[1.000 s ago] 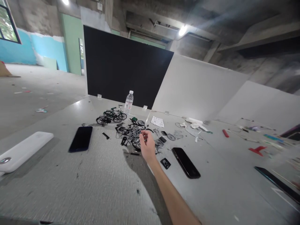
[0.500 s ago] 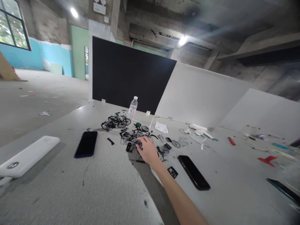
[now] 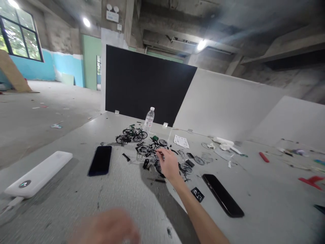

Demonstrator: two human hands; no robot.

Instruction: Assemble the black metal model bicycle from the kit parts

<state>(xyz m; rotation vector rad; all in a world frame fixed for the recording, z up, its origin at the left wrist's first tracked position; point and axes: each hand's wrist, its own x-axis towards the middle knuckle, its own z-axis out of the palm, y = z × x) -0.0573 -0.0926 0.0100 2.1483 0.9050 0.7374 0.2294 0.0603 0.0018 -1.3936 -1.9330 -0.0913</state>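
My right hand (image 3: 169,165) reaches over a heap of small black bicycle model parts (image 3: 152,156) in the middle of the grey table (image 3: 132,203). Its fingers curl down into the heap and pinch a small metal part that I cannot name. My left hand (image 3: 106,228) comes in at the bottom edge, close to the camera and smeared by motion. An assembled miniature bicycle (image 3: 132,134) stands behind the heap, next to a clear water bottle (image 3: 149,119).
A dark phone (image 3: 100,160) lies left of the heap, another black phone (image 3: 222,199) right of it. A white power bank (image 3: 39,173) sits at the far left. A small black card (image 3: 197,194), paper sheet (image 3: 181,141), red tools (image 3: 263,157) and upright partition boards (image 3: 147,84) are around.
My right hand dipped into the parts heap and has now risen slightly with fingers pinched. My left hand has entered at the bottom. The camera view shifted, so everything sits further right.
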